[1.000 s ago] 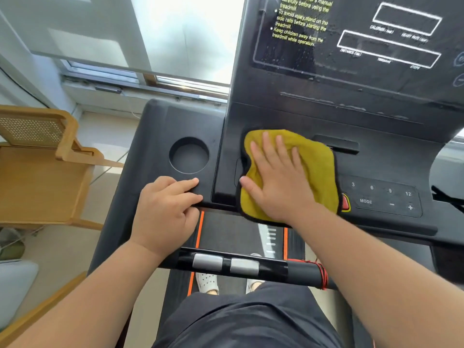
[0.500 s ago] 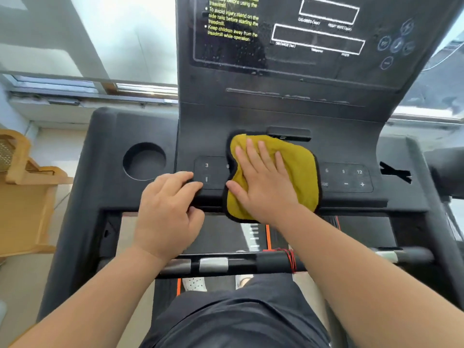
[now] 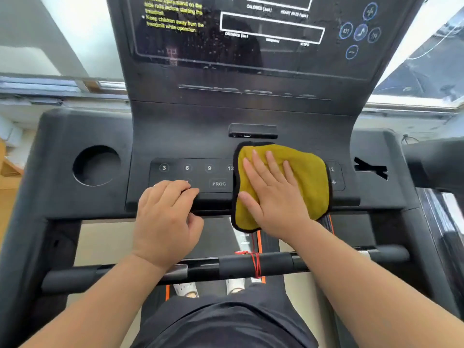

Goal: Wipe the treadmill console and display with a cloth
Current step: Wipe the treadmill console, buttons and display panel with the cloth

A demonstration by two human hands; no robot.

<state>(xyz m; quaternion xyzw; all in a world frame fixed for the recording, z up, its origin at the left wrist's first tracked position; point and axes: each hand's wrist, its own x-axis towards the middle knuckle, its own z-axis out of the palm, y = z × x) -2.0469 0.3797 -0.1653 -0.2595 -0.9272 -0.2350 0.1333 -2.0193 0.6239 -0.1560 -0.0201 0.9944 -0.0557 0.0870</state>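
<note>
handlebar (image 3: 263, 266): nearest the body, red cord tied round it. Not part of the wipe, no hand on it.
left hand (image 3: 164, 222): fingers curled together, resting on the console's front lip just under the left keys. Holds nothing; looks like bracing only.
right hand (image 3: 275, 197): flat, fingers spread apart, palm pressing the cloth down. Pinned, not gripped.
cloth (image 3: 301, 182): yellow, dark edging, lying on the right part of the keypad, lower edge hanging off the front lip.
keypad (image 3: 193, 175): left keys 3/6/9/PROG in view; right keys mostly under the cloth, only 12 and + showing.
cup holder (image 3: 96, 165): left of the keypad, no hand near it.
display (image 3: 226, 33): well above the cloth, specks and smears visible on the glass.
progress: judging mid-task; wipe is on the button row, right side. Display and outer console wings look left to do.
</note>
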